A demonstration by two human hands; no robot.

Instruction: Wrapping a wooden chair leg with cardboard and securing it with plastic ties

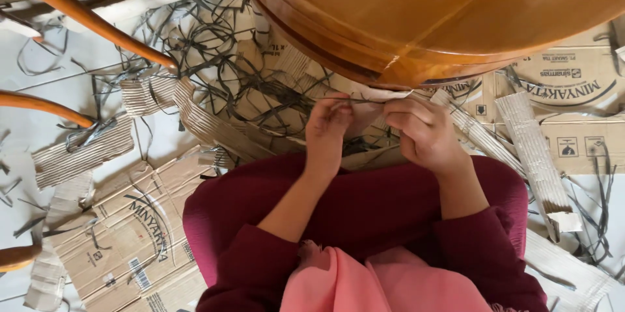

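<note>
Cardboard covers the floor at the far left: a flattened brown box (130,234) with printed sides lies smooth and flat, and strips of ribbed corrugated board (81,152) sit above it, their ridges bare where the facing paper is gone. Curved wooden chair legs (84,15), glossy and orange-brown, arc over this part. Between them and the middle spreads a tangle of thin dark strips (215,51), flat and ribbon-like, looping over the cardboard.

At the middle, the left hand (327,131) is raised from a dark red sleeve, its fingers curled in and pinching one thin dark strip (361,99) that runs straight across to the other hand. Just beside it, the right hand (424,135) is closed too, thumb pressed to forefinger on the same strip and on a pale bit of material between the hands; what that bit is cannot be told. Both hands are held above the lap, right under the rounded, moulded edge of a polished wooden table (416,6), which has a small chip in its rim. A pink cloth (364,283) hangs at the bottom.

To the right, a rolled piece of corrugated board (537,152) stands out, finely ribbed, over more flat printed boxes (573,77).
</note>
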